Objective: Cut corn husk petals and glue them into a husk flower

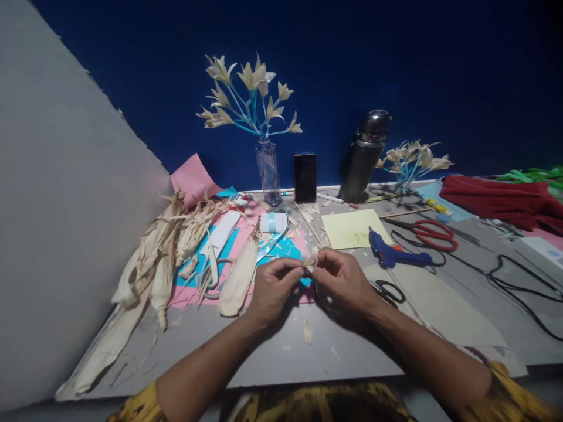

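Note:
My left hand (pixel 278 286) and my right hand (pixel 342 282) meet over the middle of the table, thumbs and fingertips pinched together. Between them is a small pale corn husk flower (pixel 310 258), its petals pointing up and away from me. Both hands grip its base, which my fingertips partly hide. Just beyond lie blue and pink paper sheets (pixel 285 249) strewn with husk scraps. A broad corn husk strip (pixel 240 275) rests left of my left hand. Black-handled scissors (pixel 389 292) lie partly behind my right wrist.
Dried corn husks (pixel 152 264) pile up at left. A bottle (pixel 267 173) of husk flowers, a phone (pixel 305 179) and a leaning flask (pixel 364 155) stand at the back. On the right are a blue glue gun (pixel 391 252), red-handled scissors (pixel 435 234) and a black cord (pixel 505 281).

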Action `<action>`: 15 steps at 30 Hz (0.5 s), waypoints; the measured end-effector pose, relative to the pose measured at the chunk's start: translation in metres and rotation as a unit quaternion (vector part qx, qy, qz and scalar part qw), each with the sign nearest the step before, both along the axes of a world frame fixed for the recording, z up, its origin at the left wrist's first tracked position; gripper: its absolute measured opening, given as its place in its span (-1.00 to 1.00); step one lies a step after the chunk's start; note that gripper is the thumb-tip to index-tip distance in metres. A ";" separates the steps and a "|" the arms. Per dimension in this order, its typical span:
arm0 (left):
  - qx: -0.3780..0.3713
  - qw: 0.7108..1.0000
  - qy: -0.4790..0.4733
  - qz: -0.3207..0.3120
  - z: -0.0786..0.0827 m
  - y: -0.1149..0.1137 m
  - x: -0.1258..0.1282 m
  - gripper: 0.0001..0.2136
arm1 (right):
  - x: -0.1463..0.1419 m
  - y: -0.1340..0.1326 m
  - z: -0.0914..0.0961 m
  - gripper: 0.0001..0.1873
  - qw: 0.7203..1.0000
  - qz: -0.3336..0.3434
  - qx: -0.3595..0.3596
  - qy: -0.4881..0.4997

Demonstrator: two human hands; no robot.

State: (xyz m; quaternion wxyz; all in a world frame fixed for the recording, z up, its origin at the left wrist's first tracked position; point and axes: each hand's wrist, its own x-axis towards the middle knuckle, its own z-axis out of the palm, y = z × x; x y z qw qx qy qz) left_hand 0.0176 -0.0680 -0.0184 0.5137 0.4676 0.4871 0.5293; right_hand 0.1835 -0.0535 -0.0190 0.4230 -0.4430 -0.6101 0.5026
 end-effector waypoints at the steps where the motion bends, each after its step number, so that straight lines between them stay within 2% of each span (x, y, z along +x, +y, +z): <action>1: -0.002 1.000 -0.001 -0.001 0.001 0.000 0.000 -0.88 | 0.000 0.000 0.000 -0.83 1.000 -0.001 0.003 -0.002; 8: -0.012 1.000 -0.019 -0.011 -0.001 0.000 0.000 -0.88 | 0.000 -0.002 -0.001 -0.88 0.999 -0.002 0.029 -0.023; 15: -0.027 0.998 -0.026 -0.047 -0.004 0.003 -0.002 -0.88 | -0.001 -0.003 -0.001 -0.93 0.999 -0.014 0.019 -0.035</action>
